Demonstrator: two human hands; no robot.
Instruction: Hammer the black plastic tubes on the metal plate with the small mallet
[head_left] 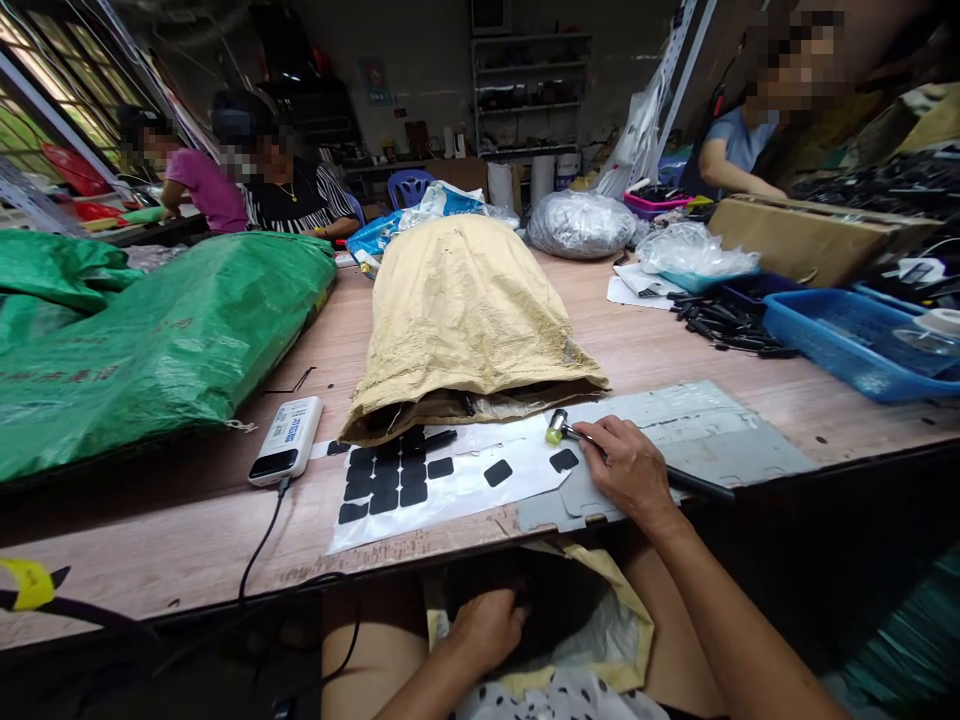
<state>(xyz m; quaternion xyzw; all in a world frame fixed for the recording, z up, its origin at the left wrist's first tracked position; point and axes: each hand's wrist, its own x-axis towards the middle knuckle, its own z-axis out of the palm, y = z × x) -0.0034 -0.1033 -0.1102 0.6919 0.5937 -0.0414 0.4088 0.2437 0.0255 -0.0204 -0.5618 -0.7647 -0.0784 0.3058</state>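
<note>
My right hand [624,468] is closed around the handle of a small hammer [556,427] with a metal head and a yellowish tip. Its black handle end sticks out to the right over the grey board [705,425]. Just left of the hammer, a white sheet [465,500] carries several black rounded-square pads [498,473]. In my lap is an open yellow bag [637,640] with a dark inside. My left hand [491,625] is curled at its mouth; the fingertips and anything in them are hidden.
A large yellow sack [465,310] lies open toward me, beside a white power bank [289,440] with a cable. A green sack [165,350] stands left. Black parts [731,322] and a blue basket [862,345] are right. Several people sit around the table.
</note>
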